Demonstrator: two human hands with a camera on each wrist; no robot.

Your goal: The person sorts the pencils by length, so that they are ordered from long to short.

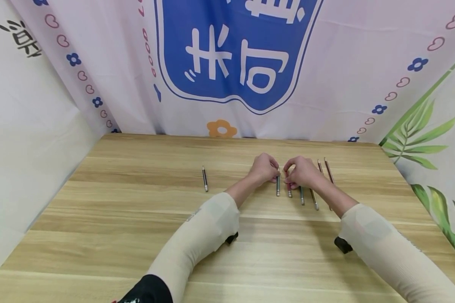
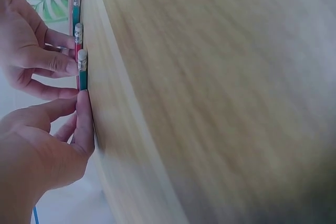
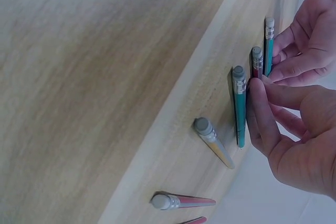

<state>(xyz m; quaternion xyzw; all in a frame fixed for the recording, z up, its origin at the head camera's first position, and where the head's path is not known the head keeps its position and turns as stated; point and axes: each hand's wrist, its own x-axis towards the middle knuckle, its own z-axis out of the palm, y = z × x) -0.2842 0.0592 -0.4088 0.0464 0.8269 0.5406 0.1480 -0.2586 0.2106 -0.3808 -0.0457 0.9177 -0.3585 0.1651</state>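
Note:
My left hand (image 1: 264,169) pinches a green pencil (image 1: 278,188) with a pale eraser end, which lies on the wooden table (image 1: 155,235). Just to its right, my right hand (image 1: 302,171) holds a red pencil (image 3: 256,61) between thumb and fingers. Both erasers point toward the near side of the table, and the two pencils lie side by side a little apart. A second green pencil (image 3: 239,108) is close beside the right hand's fingers. The far ends of the held pencils are hidden by the hands.
Right of the second green pencil lies a slanted yellow pencil (image 3: 214,142). Two reddish pencils (image 1: 329,170) rest farther right, partly behind the right forearm. A dark pencil (image 1: 204,179) lies alone to the left. A printed curtain (image 1: 136,105) hangs along the table's back edge.

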